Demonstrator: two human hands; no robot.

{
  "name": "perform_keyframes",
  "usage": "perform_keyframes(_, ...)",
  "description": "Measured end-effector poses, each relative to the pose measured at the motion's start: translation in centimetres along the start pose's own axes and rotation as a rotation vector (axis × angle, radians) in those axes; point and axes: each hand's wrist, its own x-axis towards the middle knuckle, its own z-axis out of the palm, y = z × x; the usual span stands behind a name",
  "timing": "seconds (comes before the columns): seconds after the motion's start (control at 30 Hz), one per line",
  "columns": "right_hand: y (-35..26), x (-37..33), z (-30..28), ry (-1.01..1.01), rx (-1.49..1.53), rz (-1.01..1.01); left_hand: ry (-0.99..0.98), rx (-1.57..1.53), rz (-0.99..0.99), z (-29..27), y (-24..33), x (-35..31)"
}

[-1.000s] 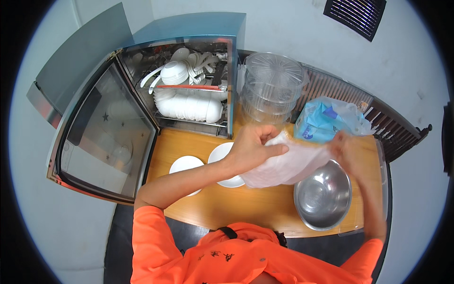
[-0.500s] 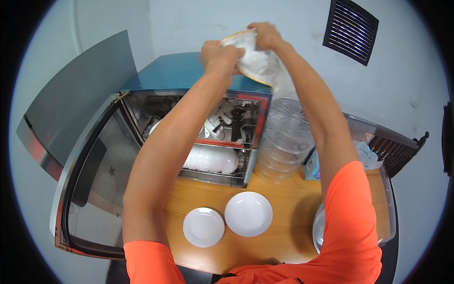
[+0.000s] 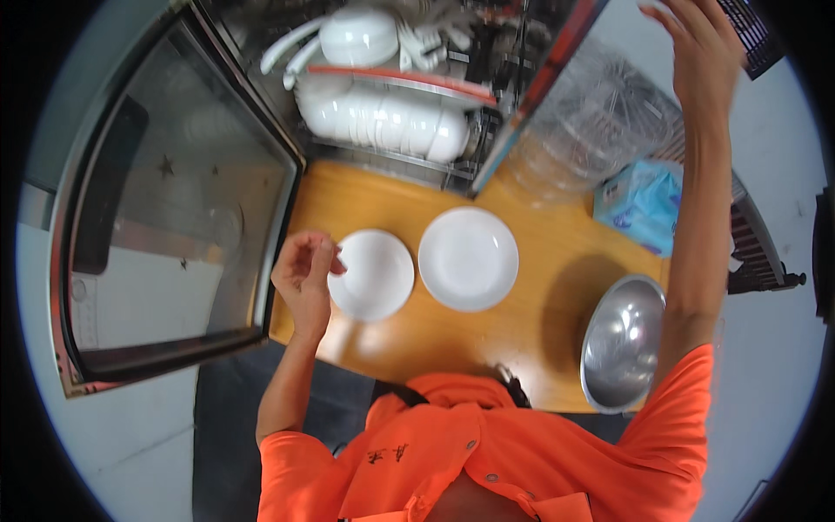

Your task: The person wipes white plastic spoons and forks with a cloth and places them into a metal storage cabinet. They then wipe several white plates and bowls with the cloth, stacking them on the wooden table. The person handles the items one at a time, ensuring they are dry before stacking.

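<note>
My left hand [image 3: 306, 265] is at the left rim of a small white plate [image 3: 372, 276], its fingers loosely curled and nothing visible in them. I cannot tell whether the fingertips touch the plate. Right beside that plate lies a larger, deeper white dish [image 3: 468, 259]. My right arm is stretched far up to the right, and the right hand [image 3: 709, 56] has its fingers apart near the top edge of the view, over the clear stacked plastic containers [image 3: 600, 113]. Nothing shows in that hand. The white cloth is out of view.
A cabinet with a glass door [image 3: 187, 217] swung out to the left holds a row of white bowls [image 3: 378, 117] and white spoons [image 3: 424, 48]. A blue tissue pack [image 3: 642, 204] and a tilted steel bowl [image 3: 622, 344] are on the right of the wooden table [image 3: 548, 226].
Both hands have parted from the white cloth above the cabinet. My left hand has come down to the small plate; the right has swung to the right. The view has tilted lower.
</note>
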Motion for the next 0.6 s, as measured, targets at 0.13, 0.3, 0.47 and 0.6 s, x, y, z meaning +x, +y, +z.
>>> perform_keyframes(0.13, 1.6, -16.6, -5.4, -0.113, -0.04, 0.22, 0.128, 0.182, -0.415, -6.0, -7.8, -8.8)
perform_keyframes(0.3, 12.7, -36.8, -10.4, -0.36, -0.653, 0.553, 0.354, 0.277, -0.486, -9.7, -10.8, -13.0)
perform_keyframes(0.47, 12.3, -40.7, -9.0, -0.171, -0.214, 1.474, 0.238, 0.171, -0.676, -9.0, -14.0, -9.4)
perform_keyframes(0.6, 13.0, -41.7, -7.4, -0.07, -0.008, 1.563, 0.207, 0.427, -0.519, -7.8, -16.6, -5.4)
